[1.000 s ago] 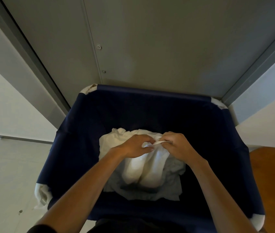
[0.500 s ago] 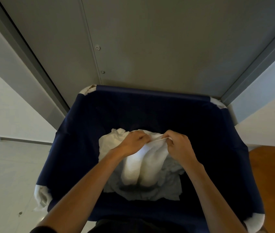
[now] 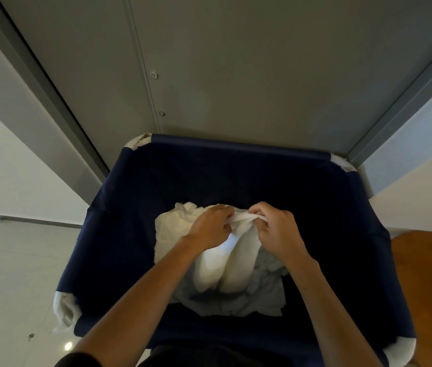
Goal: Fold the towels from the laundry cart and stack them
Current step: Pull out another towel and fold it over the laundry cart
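Observation:
A navy fabric laundry cart (image 3: 119, 234) fills the middle of the view. Inside it a white towel (image 3: 236, 268) hangs in two folds from my hands. My left hand (image 3: 209, 227) grips the towel's top edge with curled fingers. Close beside it, my right hand (image 3: 275, 229) pinches the same edge. A crumpled pile of pale towels (image 3: 262, 298) lies under the held one at the cart's bottom, and more white cloth (image 3: 169, 229) bunches at the left.
A grey panelled wall (image 3: 236, 75) rises right behind the cart. A white wall (image 3: 11, 181) stands to the left. A brown wooden surface (image 3: 431, 287) lies at the right edge. White cloth (image 3: 64, 313) hangs off the cart's near left corner.
Both hands have shifted slightly away from me with the towel's edge, and the held towel hangs a little higher over the pile.

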Tool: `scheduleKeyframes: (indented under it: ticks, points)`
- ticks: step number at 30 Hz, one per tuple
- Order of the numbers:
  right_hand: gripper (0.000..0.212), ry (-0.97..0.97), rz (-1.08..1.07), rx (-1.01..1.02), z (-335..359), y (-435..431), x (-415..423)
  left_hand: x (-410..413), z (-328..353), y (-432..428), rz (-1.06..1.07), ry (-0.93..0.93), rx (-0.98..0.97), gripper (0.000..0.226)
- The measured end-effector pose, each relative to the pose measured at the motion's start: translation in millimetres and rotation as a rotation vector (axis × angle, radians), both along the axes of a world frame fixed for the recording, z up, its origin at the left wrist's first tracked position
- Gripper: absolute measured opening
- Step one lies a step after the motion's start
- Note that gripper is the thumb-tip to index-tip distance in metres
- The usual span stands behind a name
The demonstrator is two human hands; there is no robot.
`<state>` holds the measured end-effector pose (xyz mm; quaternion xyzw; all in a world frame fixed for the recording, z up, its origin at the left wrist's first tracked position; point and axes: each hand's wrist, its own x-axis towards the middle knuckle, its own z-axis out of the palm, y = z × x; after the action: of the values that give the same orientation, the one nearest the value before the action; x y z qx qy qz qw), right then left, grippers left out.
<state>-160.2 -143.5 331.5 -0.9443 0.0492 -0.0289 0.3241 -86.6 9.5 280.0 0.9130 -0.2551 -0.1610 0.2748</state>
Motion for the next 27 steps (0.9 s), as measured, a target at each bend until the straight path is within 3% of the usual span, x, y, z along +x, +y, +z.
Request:
scheduleKeyframes:
  ticks: [6,11,14,21,27]
  points:
    - [0.027,0.003,-0.103,-0.013,-1.8,-9.7,0.2,5.5,-4.9,13.8,0.071,0.072,-0.036,0.014]
    - [0.021,-0.181,-0.18,0.016,9.8,-9.0,0.2,24.6,11.8,22.2,0.114,-0.125,-0.171,0.023]
    - [0.019,-0.226,-0.209,0.085,24.9,-6.4,5.8,20.8,10.6,15.7,0.14,-0.153,-0.162,0.031]
    - [0.02,-0.207,-0.27,0.183,33.2,-1.3,12.2,-11.7,-2.4,3.7,0.136,0.069,-0.317,0.017]
    - [0.021,-0.182,-0.295,0.196,34.5,-2.5,11.9,-24.4,-9.9,1.8,0.034,-0.059,-0.292,0.004]
